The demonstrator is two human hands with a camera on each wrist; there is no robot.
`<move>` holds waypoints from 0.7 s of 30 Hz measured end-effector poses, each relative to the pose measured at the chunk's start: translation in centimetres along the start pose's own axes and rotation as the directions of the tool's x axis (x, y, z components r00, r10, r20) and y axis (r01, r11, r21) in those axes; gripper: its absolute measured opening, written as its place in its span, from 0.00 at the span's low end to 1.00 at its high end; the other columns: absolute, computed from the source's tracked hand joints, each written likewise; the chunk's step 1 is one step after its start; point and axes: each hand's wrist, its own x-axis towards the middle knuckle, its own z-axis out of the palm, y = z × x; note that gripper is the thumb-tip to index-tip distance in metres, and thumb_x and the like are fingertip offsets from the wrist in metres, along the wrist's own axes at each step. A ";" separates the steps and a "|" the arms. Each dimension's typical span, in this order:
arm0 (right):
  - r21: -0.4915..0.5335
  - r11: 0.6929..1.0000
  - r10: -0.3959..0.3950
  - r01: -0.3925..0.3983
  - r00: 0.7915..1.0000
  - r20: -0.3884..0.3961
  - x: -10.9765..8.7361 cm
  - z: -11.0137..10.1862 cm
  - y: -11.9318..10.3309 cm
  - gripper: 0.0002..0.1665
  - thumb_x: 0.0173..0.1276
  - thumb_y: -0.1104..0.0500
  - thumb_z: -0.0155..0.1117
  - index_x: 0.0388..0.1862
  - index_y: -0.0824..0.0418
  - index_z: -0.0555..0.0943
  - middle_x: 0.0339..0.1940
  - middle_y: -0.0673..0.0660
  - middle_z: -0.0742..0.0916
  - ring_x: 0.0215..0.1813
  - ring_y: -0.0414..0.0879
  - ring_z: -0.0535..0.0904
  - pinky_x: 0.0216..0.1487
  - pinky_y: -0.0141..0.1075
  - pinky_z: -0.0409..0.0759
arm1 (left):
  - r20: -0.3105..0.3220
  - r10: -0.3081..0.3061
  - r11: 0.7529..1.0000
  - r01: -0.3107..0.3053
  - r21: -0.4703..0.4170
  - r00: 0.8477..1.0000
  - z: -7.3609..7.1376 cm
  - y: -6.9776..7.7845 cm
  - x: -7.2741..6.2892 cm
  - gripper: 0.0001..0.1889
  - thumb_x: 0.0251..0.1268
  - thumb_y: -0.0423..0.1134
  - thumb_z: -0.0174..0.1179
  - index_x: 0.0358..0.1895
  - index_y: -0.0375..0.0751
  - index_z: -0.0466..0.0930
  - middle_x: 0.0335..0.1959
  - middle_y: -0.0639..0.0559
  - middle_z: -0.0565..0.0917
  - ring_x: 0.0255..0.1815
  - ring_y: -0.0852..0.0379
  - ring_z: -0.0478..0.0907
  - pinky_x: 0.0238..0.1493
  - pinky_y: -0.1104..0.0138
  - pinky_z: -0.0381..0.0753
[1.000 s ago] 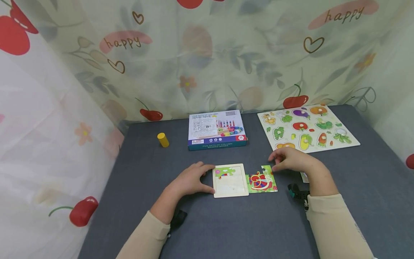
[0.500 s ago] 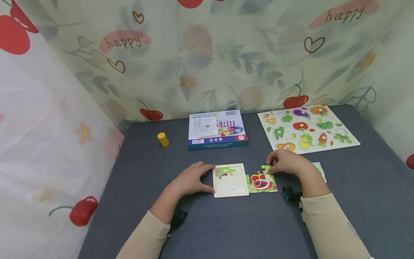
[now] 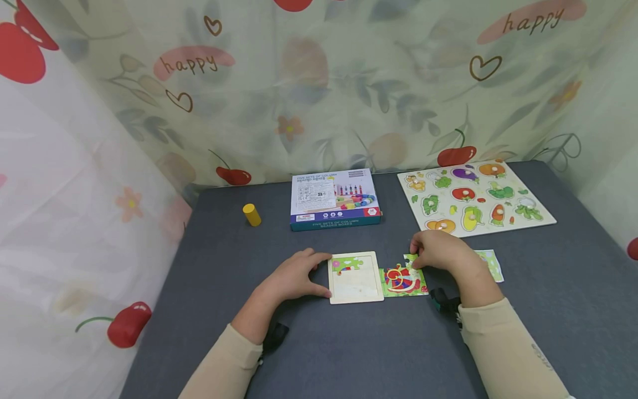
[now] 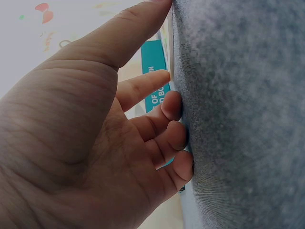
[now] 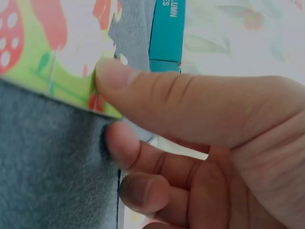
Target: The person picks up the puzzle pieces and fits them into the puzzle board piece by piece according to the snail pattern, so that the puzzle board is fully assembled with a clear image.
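Observation:
A square wooden puzzle tray (image 3: 355, 285) lies in front of me, with one joined section of green picture (image 3: 346, 265) in its upper left. My left hand (image 3: 294, 277) rests thumb and index fingertips against the tray's left edge. In the left wrist view, the other fingers of the left hand (image 4: 143, 143) bend loosely near the cloth. Right of the tray, touching it, lies a joined puzzle section (image 3: 402, 280) with a red figure. My right hand (image 3: 441, 252) pinches its upper-right puzzle piece (image 3: 411, 259). The right wrist view shows the thumb (image 5: 114, 76) on that piece; the index fingertip is unclear.
Behind the tray lies a boxed bead set (image 3: 335, 202). A yellow cylinder (image 3: 251, 215) stands at its left. A vegetable peg board (image 3: 478, 197) lies at the back right. Beside my right wrist is a flat, green-patterned piece (image 3: 492, 265), partly covered. Grey cloth covers the table (image 3: 359, 354).
My right hand has moved left onto the corner piece of the red-figure section, uncovering more of the flat piece by the wrist. The left hand and tray have stayed put.

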 end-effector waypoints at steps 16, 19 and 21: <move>-0.026 0.999 0.046 -0.046 0.999 -0.017 -0.1 0.1 -0.5 0.15 0.55 0.58 0.81 0.36 0.61 0.84 0.32 0.55 0.83 0.33 0.50 0.75 0.36 0.44 0.74 | 0.006 -0.003 1.000 0.003 0.006 1.000 0.0 -0.1 0.1 0.46 0.52 0.63 0.76 0.75 0.53 0.71 0.43 0.56 0.73 0.44 0.56 0.70 0.44 0.60 0.73; -0.019 0.999 0.047 -0.047 0.999 -0.014 -0.1 0.0 -0.5 0.15 0.55 0.58 0.81 0.37 0.62 0.84 0.32 0.55 0.83 0.34 0.50 0.76 0.36 0.44 0.75 | 0.005 -0.001 1.000 0.001 0.007 1.000 0.1 -0.2 0.2 0.46 0.52 0.63 0.76 0.75 0.53 0.71 0.43 0.56 0.72 0.44 0.56 0.70 0.44 0.60 0.73; -0.015 0.999 0.045 -0.045 0.999 -0.014 -0.2 0.0 -0.5 0.15 0.55 0.58 0.80 0.37 0.62 0.85 0.32 0.55 0.83 0.34 0.50 0.76 0.36 0.44 0.75 | 0.004 0.001 1.000 -0.001 0.005 1.000 0.1 -0.2 0.2 0.46 0.52 0.63 0.76 0.75 0.53 0.71 0.43 0.56 0.72 0.44 0.56 0.70 0.44 0.60 0.73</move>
